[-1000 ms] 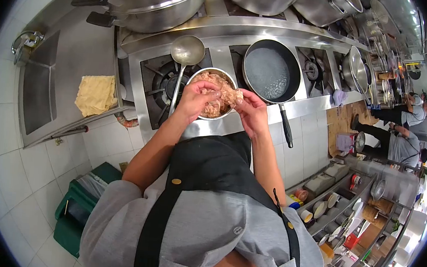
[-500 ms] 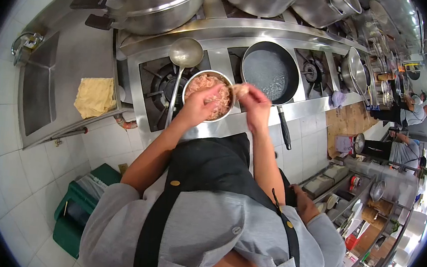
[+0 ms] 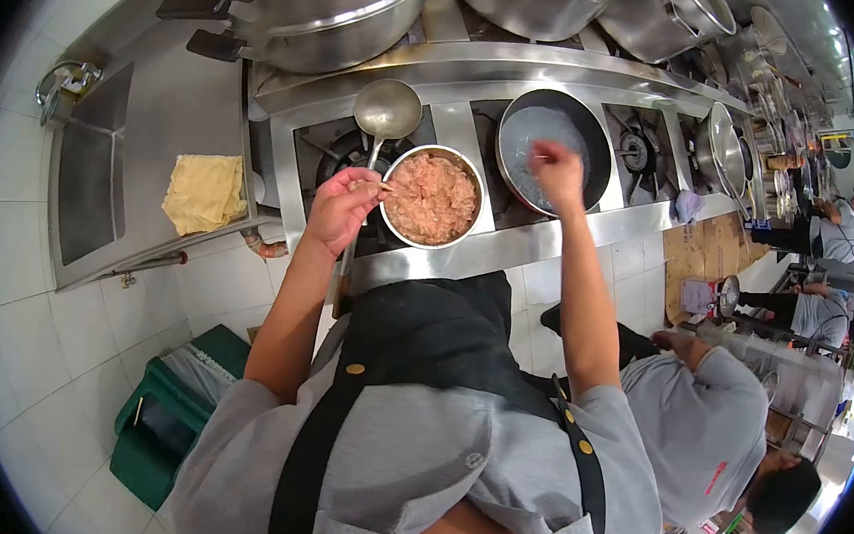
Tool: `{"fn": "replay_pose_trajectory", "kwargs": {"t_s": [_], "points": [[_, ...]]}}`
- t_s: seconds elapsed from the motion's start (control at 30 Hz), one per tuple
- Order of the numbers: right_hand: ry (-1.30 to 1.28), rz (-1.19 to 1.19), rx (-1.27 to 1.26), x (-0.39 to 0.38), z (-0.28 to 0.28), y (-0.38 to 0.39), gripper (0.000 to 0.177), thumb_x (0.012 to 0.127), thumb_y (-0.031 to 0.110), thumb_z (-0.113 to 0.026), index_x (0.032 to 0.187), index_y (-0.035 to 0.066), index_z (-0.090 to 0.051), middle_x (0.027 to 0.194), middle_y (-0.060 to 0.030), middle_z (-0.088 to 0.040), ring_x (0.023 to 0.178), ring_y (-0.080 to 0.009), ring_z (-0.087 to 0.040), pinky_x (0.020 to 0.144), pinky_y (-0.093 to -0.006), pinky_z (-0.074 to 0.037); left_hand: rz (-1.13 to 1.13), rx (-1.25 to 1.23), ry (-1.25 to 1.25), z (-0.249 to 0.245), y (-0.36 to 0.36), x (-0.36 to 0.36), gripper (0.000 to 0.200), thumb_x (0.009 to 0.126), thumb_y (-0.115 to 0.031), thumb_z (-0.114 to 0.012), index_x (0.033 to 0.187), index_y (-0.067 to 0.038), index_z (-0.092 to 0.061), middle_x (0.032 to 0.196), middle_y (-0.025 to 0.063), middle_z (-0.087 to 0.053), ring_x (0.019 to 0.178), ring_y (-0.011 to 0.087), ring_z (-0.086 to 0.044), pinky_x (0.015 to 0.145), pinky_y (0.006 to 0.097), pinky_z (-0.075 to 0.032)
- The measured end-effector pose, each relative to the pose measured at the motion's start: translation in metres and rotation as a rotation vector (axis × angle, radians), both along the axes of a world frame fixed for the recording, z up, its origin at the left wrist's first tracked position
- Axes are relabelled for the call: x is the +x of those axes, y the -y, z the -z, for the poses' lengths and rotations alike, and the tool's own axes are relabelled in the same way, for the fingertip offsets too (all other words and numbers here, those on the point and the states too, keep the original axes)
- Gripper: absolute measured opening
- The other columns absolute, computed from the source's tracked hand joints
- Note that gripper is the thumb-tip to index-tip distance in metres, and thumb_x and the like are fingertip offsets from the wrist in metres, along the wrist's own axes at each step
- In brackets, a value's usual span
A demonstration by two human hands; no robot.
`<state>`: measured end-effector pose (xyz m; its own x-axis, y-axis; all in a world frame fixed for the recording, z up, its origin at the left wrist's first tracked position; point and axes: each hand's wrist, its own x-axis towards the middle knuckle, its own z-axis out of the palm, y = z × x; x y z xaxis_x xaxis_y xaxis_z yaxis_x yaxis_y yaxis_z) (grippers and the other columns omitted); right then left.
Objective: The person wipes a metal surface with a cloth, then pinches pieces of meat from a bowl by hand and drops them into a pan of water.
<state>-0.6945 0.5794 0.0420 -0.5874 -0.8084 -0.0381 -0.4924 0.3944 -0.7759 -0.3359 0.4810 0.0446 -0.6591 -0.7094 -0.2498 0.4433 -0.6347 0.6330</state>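
A round metal pot full of pale pink minced meat stands on the stove in front of me. My left hand is at the pot's left rim, its thumb and fingers pinched together; what they hold is too small to make out. Over the dark frying pan is my right hand, fingers curled and somewhat blurred, their contents hidden. Clear liquid covers the pan's bottom. A large metal ladle lies left of the pot, its handle running down behind my left hand.
Stacked steel pans and large stockpots line the back. On the left counter lies a folded yellow cloth beside a sink. A green bin stands on the floor. A co-worker bends close at my right.
My left hand has moved from above the meat to the pot's left rim. My right hand, which held a bit of meat beside the pot, has moved over the pan. A co-worker has come into fuller view.
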Motion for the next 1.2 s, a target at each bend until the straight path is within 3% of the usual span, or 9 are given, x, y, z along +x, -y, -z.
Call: {"fn": "replay_pose_trajectory", "kwargs": {"t_s": [0.07,0.1,0.2,0.3,0.6,0.97,1.03,1.07,1.2], "points": [[-0.097,-0.233,0.059,0.064,-0.025,-0.002,0.029,0.067,0.005,-0.062,0.096,0.004,-0.067,0.093,-0.0178,-0.066,0.083,-0.0296,-0.065,0.074,-0.0348,-0.051,0.002,0.029,-0.003,-0.004,-0.002,-0.005,0.022,0.082,0.007,-0.052,0.104,0.003,-0.053,0.110,0.0225,-0.058,0.099,0.0279,-0.059,0.090,0.0357,-0.046],[-0.184,-0.356,0.059,0.085,-0.021,-0.001,0.031,0.066,0.005,-0.065,0.097,0.005,-0.066,0.087,-0.0138,-0.066,0.074,-0.0249,-0.065,0.069,-0.0338,-0.052,0.008,0.015,0.025,-0.003,-0.001,-0.006,0.021,0.082,0.006,-0.052,0.103,0.004,-0.053,0.110,0.0222,-0.058,0.099,0.0282,-0.059,0.089,0.0357,-0.046],[-0.605,-0.753,0.274,0.116,0.009,0.003,0.026,0.066,0.008,-0.062,0.091,0.002,-0.062,0.093,-0.0159,-0.061,0.093,-0.0312,-0.059,0.079,-0.0412,-0.049,0.055,-0.028,0.059,-0.002,-0.003,-0.020,0.021,0.083,0.004,-0.052,0.103,0.004,-0.052,0.111,0.0208,-0.057,0.096,0.0283,-0.059,0.085,0.0355,-0.047],[-0.667,-0.689,0.143,0.126,0.035,-0.001,0.023,0.075,0.010,-0.053,0.095,-0.001,-0.057,0.098,-0.0199,-0.055,0.095,-0.0348,-0.054,0.071,-0.0382,-0.053,0.077,-0.061,0.107,-0.015,-0.009,-0.027,0.030,0.081,0.006,-0.052,0.111,0.005,-0.051,0.106,0.0167,-0.059,0.093,0.0273,-0.061,0.083,0.0345,-0.049],[-0.744,-0.882,0.302,0.113,0.032,0.009,0.013,0.071,0.012,-0.056,0.074,0.005,-0.066,0.092,-0.0135,-0.058,0.091,-0.0304,-0.058,0.071,-0.0355,-0.053,0.106,0.015,0.063,-0.017,-0.018,-0.034,0.028,0.081,0.007,-0.050,0.110,0.006,-0.050,0.105,0.0216,-0.058,0.096,0.0323,-0.061,0.081,0.0358,-0.052],[-0.370,-0.713,0.227,0.103,0.014,0.003,0.014,0.062,0.010,-0.059,0.074,0.005,-0.065,0.073,-0.0179,-0.063,0.071,-0.0361,-0.062,0.068,-0.0437,-0.050,0.134,-0.011,0.070,-0.005,-0.018,-0.028,0.024,0.086,0.001,-0.050,0.109,0.004,-0.053,0.106,0.0167,-0.059,0.099,0.0295,-0.059,0.085,0.0396,-0.049],[-0.269,-0.663,0.003,0.091,0.016,-0.004,0.017,0.061,0.014,-0.065,0.075,0.004,-0.065,0.067,-0.0188,-0.060,0.061,-0.0322,-0.061,0.060,-0.0409,-0.050,0.137,-0.005,0.044,0.007,-0.016,-0.030,0.023,0.086,-0.001,-0.050,0.108,0.002,-0.054,0.106,0.0153,-0.059,0.099,0.0284,-0.059,0.085,0.0400,-0.048],[-0.134,-0.628,0.119,0.090,0.007,-0.007,0.026,0.058,0.014,-0.068,0.083,0.006,-0.068,0.075,-0.0179,-0.063,0.070,-0.0316,-0.063,0.067,-0.0379,-0.052,0.152,-0.040,0.030,0.014,-0.015,-0.030,0.022,0.086,-0.001,-0.050,0.108,0.002,-0.054,0.106,0.0137,-0.059,0.098,0.0271,-0.059,0.084,0.0397,-0.048],[0.173,-0.367,0.072,0.091,0.011,-0.015,0.029,0.060,0.011,-0.071,0.085,-0.002,-0.068,0.065,-0.0139,-0.063,0.058,-0.0171,-0.060,0.057,-0.0292,-0.049,0.198,-0.045,0.113,0.006,-0.024,-0.043,0.021,0.086,0.001,-0.052,0.107,0.002,-0.055,0.108,0.0116,-0.056,0.099,0.0212,-0.056,0.083,0.0370,-0.050]]}}
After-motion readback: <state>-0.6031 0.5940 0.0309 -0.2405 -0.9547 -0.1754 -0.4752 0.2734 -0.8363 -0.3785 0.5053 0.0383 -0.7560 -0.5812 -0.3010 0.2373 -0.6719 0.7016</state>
